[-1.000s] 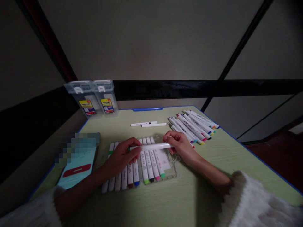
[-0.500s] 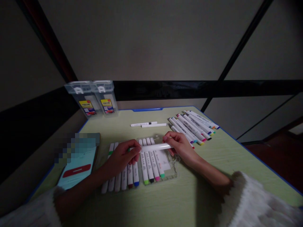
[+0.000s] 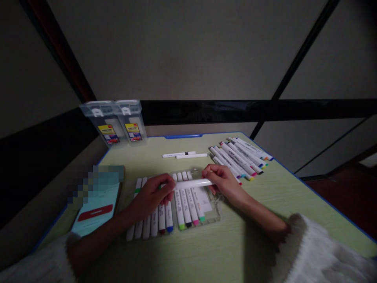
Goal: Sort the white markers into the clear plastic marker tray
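Observation:
A white marker [image 3: 194, 183] is held level between my two hands, above a clear plastic case [image 3: 214, 217]. My left hand [image 3: 157, 190] pinches its left end and my right hand [image 3: 221, 181] its right end; both ends are hidden by fingers. Inside the case, several white markers [image 3: 185, 204] lie side by side, some with lime, black, pink and green tips showing. Under my left hand, another row of markers [image 3: 146, 226] includes a dark red and a blue tip. A white paper insert [image 3: 204, 199] shows at the case's right side.
Several loose markers [image 3: 238, 159] are spread at the back right. Two slim white pens [image 3: 191, 156] lie behind the case. Two clear lidded boxes [image 3: 122, 124] stand at the back left. A phone with a lit screen [image 3: 97, 208] lies left on the blue-edged table [image 3: 188, 255].

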A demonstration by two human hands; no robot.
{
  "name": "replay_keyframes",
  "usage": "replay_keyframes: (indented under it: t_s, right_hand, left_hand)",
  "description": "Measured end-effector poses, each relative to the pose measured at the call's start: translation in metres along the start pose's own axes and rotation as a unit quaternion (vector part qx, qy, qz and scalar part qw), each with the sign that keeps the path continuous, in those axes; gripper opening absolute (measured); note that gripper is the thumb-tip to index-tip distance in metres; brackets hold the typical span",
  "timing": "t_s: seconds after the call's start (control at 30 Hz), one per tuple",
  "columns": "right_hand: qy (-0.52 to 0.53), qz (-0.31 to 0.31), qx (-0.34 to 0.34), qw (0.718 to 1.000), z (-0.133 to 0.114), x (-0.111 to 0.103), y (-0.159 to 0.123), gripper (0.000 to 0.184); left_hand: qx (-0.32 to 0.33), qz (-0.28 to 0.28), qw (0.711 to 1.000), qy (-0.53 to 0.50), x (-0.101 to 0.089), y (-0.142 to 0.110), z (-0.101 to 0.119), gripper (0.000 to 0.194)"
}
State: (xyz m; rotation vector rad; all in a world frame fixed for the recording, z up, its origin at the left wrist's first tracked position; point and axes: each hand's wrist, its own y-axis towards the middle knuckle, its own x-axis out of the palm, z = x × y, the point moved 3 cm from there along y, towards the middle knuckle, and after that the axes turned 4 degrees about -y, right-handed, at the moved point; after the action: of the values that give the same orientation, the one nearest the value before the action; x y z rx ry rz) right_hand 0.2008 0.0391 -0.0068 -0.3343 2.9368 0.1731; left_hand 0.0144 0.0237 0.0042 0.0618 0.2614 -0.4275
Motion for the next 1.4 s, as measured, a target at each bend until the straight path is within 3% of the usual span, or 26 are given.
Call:
replay_keyframes:
  t_s: [0.47, 0.8, 1.03, 1.4]
  right_hand:
    - [-0.029, -0.005, -0.002, 1.0, -0.002, 0.0, -0.001, 0.027]
    - [-0.086, -0.074, -0.023, 0.993, -0.006, 0.008, -0.005, 0.02]
    - [-0.042, -0.04, -0.004, 0.998, -0.006, 0.006, -0.002, 0.02]
    - [0.064, 0.1, 0.03, 0.992, -0.001, -0.004, 0.0, 0.022]
  left_hand:
    - [-0.004, -0.008, 0.999, 0.04, 0.001, -0.001, 0.004, 0.02]
    - [-0.038, -0.007, 0.997, 0.074, 0.003, -0.001, 0.004, 0.021]
    - [-0.024, -0.007, 0.998, 0.051, 0.003, 0.0, 0.004, 0.018]
    - [0.005, -0.022, 0.998, 0.057, 0.002, -0.001, 0.001, 0.023]
